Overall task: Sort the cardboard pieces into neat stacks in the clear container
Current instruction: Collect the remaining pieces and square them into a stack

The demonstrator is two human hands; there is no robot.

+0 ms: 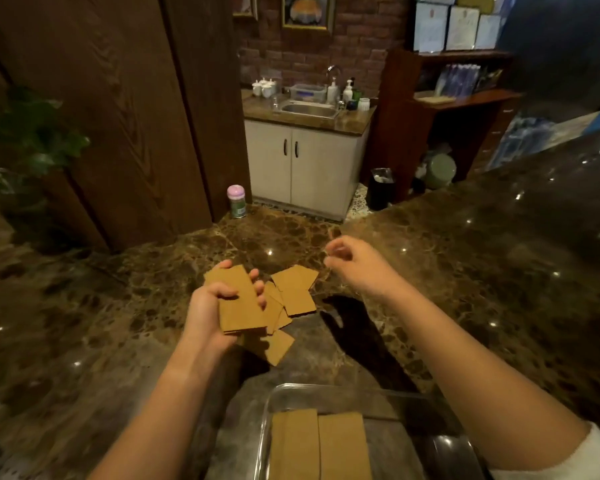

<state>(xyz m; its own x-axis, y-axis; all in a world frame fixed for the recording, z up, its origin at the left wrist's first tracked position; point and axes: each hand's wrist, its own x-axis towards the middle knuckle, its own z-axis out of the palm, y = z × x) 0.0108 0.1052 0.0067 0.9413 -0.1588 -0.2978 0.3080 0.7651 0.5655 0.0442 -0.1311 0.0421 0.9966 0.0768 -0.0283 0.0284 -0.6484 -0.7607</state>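
Two tan cardboard stacks (pixel 317 445) lie in the clear container (pixel 274 403), cut off below; left hand (pixel 212 306) grips a held stack (pixel 238 303); right hand (pixel 352 263) loosely curled, empty.

Both bare forearms are extended forward. The left hand (pixel 211 308) is turned palm-up, its fingers and thumb curled round a held stack. The right hand (pixel 355 263) is raised, fingers loosely curled, nothing held; a white sleeve (pixel 582 452) is seen at the right elbow.
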